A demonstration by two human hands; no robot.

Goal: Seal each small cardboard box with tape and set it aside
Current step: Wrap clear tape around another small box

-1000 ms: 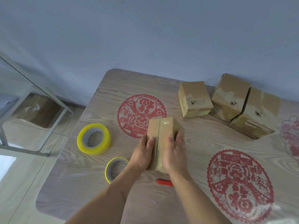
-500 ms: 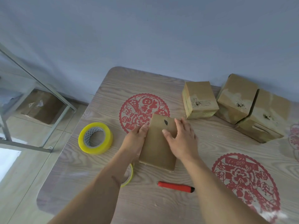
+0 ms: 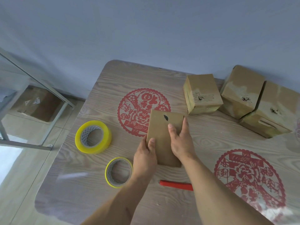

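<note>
Centre of the frame, the small cardboard box (image 3: pixel 164 137) lies flat on the bench (image 3: pixel 113 82), broad brown face up, with a small dark tear near its far edge. Both hands are on it. The left hand (image 3: pixel 144 157) grips the near left edge, thumb laid over the top face and fingers wrapped down the side. The right hand (image 3: pixel 181 141) clasps the right side, thumb pressed across the top and fingers curled around the right edge. The box's far end overlaps a round red paper-cut decoration (image 3: pixel 138 111) on the wood-grain top.

Just left of the left wrist sits a thin, nearly spent roll of tape (image 3: pixel 119 172), lying flat. Further left and a little higher in the frame lies a fat yellow tape roll (image 3: pixel 93 137), also flat, well apart from the box. Below the box, towards the lower middle, a red cutter (image 3: pixel 176 185) rests on the bench, partly hidden by the right forearm.

Upper right, three more cardboard boxes (image 3: pixel 203 93) stand in a cluster by the wall; the two on the right lean against each other. A second red paper-cut (image 3: pixel 250 176) fills the lower right. At the far left, off the bench, a large carton (image 3: pixel 37 103) sits on the floor behind a metal frame.
</note>
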